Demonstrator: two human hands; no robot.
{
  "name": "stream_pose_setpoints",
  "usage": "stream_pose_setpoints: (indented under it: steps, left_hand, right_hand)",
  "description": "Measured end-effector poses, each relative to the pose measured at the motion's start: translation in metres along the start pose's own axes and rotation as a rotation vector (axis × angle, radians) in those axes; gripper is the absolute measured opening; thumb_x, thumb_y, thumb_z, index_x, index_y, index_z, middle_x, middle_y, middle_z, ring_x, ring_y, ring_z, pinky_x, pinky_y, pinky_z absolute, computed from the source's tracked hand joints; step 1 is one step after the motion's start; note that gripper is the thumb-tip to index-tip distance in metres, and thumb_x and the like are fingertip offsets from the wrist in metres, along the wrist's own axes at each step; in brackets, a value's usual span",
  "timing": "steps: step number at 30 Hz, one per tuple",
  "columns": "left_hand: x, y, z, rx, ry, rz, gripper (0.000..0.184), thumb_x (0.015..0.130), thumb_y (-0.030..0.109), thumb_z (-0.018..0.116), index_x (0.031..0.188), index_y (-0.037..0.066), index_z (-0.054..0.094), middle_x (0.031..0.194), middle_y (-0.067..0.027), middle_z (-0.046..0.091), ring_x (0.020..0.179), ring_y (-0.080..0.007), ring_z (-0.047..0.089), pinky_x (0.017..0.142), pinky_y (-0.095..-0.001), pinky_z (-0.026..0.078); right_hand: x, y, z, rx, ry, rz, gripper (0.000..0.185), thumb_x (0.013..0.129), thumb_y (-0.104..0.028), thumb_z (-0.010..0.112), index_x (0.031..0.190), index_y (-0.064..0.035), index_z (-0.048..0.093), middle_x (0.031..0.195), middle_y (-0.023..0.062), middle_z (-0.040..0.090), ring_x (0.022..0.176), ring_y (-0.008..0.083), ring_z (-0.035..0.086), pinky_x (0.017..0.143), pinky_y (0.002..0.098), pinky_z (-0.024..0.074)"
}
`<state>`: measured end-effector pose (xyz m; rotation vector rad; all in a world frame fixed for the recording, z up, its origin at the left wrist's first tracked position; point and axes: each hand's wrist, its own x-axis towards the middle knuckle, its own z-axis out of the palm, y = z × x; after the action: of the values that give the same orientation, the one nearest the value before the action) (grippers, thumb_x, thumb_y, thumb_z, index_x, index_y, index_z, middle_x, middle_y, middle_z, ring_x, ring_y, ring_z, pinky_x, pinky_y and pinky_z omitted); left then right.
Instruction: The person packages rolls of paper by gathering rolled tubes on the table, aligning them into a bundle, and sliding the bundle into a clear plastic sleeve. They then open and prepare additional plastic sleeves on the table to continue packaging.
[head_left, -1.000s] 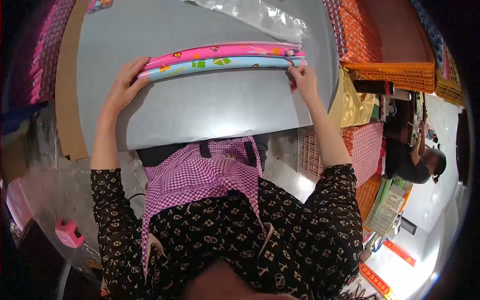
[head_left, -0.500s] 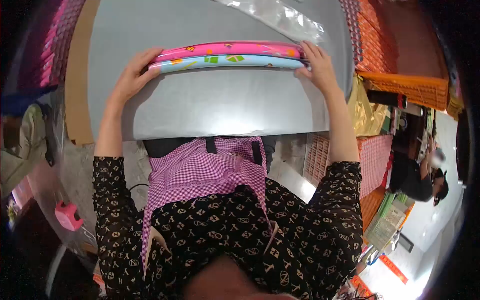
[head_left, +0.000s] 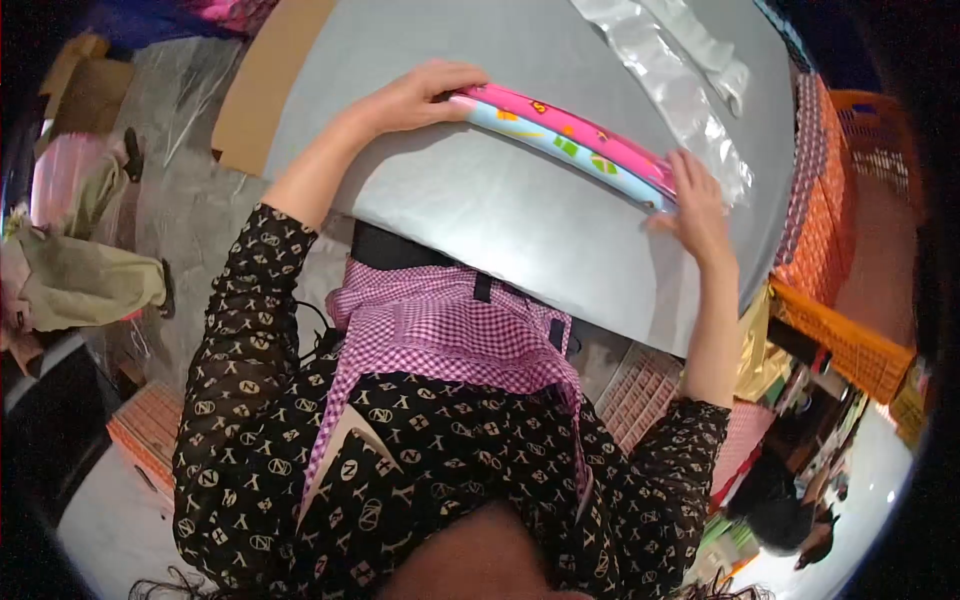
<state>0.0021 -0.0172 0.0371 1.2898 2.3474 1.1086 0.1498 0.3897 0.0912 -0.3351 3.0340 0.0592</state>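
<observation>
A pink printed tube (head_left: 585, 132) and a light-blue printed tube (head_left: 540, 141) lie side by side, slanting down to the right over the grey table (head_left: 500, 215). At their left ends, my left hand (head_left: 420, 97) is closed, its thumb on the near side and fingers over the far side. My right hand (head_left: 698, 210) grips the other ends in the same way. Both tubes carry small coloured pictures. The end tips are hidden by my fingers.
Clear plastic sleeves (head_left: 665, 85) lie on the table's far right. Brown cardboard (head_left: 265, 95) borders its left side. Orange crates (head_left: 840, 335) with a stack of patterned tubes (head_left: 820, 190) stand at right. A person (head_left: 785, 515) is at the lower right.
The view has turned, so the table and tubes now slant down to the right. Both hands keep hold of the tube ends. A second sleeve shows more fully at the far right.
</observation>
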Motion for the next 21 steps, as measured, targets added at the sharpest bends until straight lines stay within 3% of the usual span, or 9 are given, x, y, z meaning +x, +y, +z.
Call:
stream_pose_setpoints:
  steps: [5,6,7,11,14,16,17,20,21]
  left_hand:
    - [0.000,-0.001,0.003,0.002,0.026,-0.024,0.046,0.089,0.024,0.061,0.130,0.005,0.051,0.130,-0.0116,0.053,0.122,-0.0277,0.047,0.105,-0.0392,0.035]
    - [0.001,-0.002,0.005,-0.019,0.084,0.050,0.042,0.087,0.022,0.062,0.124,0.006,0.054,0.119,-0.0104,0.057,0.111,-0.0279,0.050,0.097,-0.0385,0.038]
    - [0.002,-0.003,0.005,-0.040,0.142,0.127,0.037,0.085,0.021,0.062,0.118,0.006,0.056,0.107,-0.0092,0.060,0.099,-0.0280,0.053,0.090,-0.0377,0.042]
    - [-0.001,-0.003,0.006,-0.039,0.148,0.081,0.036,0.084,0.022,0.063,0.116,0.006,0.057,0.103,-0.0081,0.060,0.099,-0.0275,0.052,0.088,-0.0372,0.042]
    - [-0.001,-0.010,0.007,-0.006,0.138,0.052,0.041,0.083,0.024,0.065,0.119,0.007,0.057,0.111,-0.0073,0.060,0.100,-0.0276,0.051,0.091,-0.0360,0.042]
    - [-0.001,-0.016,0.006,0.043,0.058,0.065,0.052,0.085,0.024,0.065,0.133,0.008,0.051,0.132,-0.0096,0.053,0.120,-0.0257,0.045,0.104,-0.0383,0.036]
    - [-0.001,-0.017,0.006,0.047,0.061,0.070,0.052,0.085,0.024,0.065,0.133,0.008,0.051,0.132,-0.0096,0.053,0.120,-0.0257,0.045,0.104,-0.0383,0.036]
    - [-0.007,-0.012,0.003,-0.137,0.064,-0.014,0.056,0.088,0.021,0.063,0.139,0.008,0.044,0.138,-0.0086,0.049,0.125,-0.0234,0.044,0.106,-0.0365,0.035]
    - [-0.009,-0.013,0.003,-0.424,0.128,-0.106,0.057,0.089,0.019,0.061,0.141,0.008,0.040,0.140,-0.0081,0.047,0.127,-0.0221,0.043,0.107,-0.0355,0.033]
  right_hand:
    - [0.043,-0.049,-0.001,0.143,0.067,-0.222,0.106,0.049,-0.032,0.083,0.138,-0.0005,0.035,0.140,0.0175,0.041,0.130,0.0370,0.037,0.107,0.0452,0.0315]
    - [0.048,-0.051,0.001,0.170,0.035,-0.239,0.105,0.049,-0.032,0.084,0.137,0.0002,0.036,0.139,0.0182,0.042,0.129,0.0371,0.038,0.107,0.0448,0.0315]
    - [0.052,-0.053,-0.002,0.246,-0.029,-0.221,0.094,0.053,-0.026,0.084,0.133,-0.0007,0.041,0.133,0.0187,0.046,0.123,0.0368,0.043,0.104,0.0436,0.0354]
    - [0.051,-0.047,0.016,0.380,-0.055,-0.163,0.081,0.059,-0.020,0.082,0.129,-0.0022,0.046,0.127,0.0173,0.050,0.116,0.0354,0.047,0.098,0.0419,0.0400]
    - [0.049,-0.049,0.020,0.469,0.052,-0.173,0.072,0.064,-0.015,0.080,0.128,-0.0034,0.047,0.122,0.0158,0.052,0.112,0.0338,0.049,0.093,0.0398,0.0428]
    - [0.047,-0.049,0.022,0.476,0.058,-0.157,0.070,0.066,-0.013,0.078,0.128,-0.0033,0.047,0.120,0.0148,0.052,0.112,0.0332,0.049,0.094,0.0386,0.0428]
    - [0.047,-0.049,0.023,0.472,0.064,-0.158,0.070,0.066,-0.013,0.078,0.128,-0.0033,0.047,0.120,0.0148,0.052,0.112,0.0332,0.049,0.094,0.0386,0.0428]
    - [0.047,-0.050,0.028,0.459,0.080,-0.172,0.067,0.068,-0.012,0.077,0.127,-0.0037,0.047,0.120,0.0148,0.052,0.112,0.0332,0.048,0.094,0.0387,0.0425]
    - [0.046,-0.051,0.029,0.460,0.087,-0.164,0.066,0.068,-0.012,0.076,0.127,-0.0039,0.048,0.121,0.0148,0.052,0.112,0.0331,0.048,0.095,0.0386,0.0423]
